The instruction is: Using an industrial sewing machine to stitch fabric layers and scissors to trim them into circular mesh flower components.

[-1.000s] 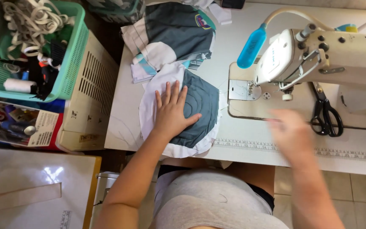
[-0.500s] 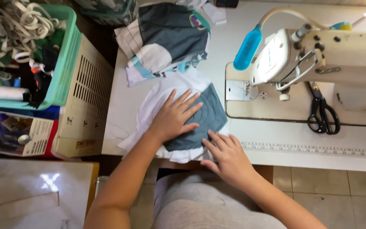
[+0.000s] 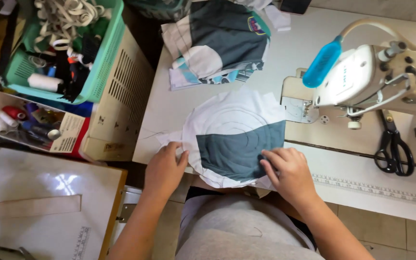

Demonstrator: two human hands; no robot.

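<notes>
A round white and dark teal quilted fabric piece point(image 3: 234, 139) lies flat on the white sewing table point(image 3: 285, 62), in front of the sewing machine point(image 3: 376, 79). My left hand point(image 3: 165, 169) pinches the piece's left edge at the table's front edge. My right hand point(image 3: 289, 174) rests on its lower right part, fingers pressing the teal cloth. The lower rim of the piece hangs slightly over the table edge above my lap.
A pile of similar fabric pieces point(image 3: 217, 43) lies at the back of the table. Black scissors point(image 3: 395, 147) rest right of the machine. A green basket point(image 3: 58, 45) of cords and thread, a small box of spools point(image 3: 30, 125) and a white crate point(image 3: 116, 106) stand left.
The fabric has been spread out flat and round. My left hand slid from its middle to its left edge, and my right hand came onto its lower right part.
</notes>
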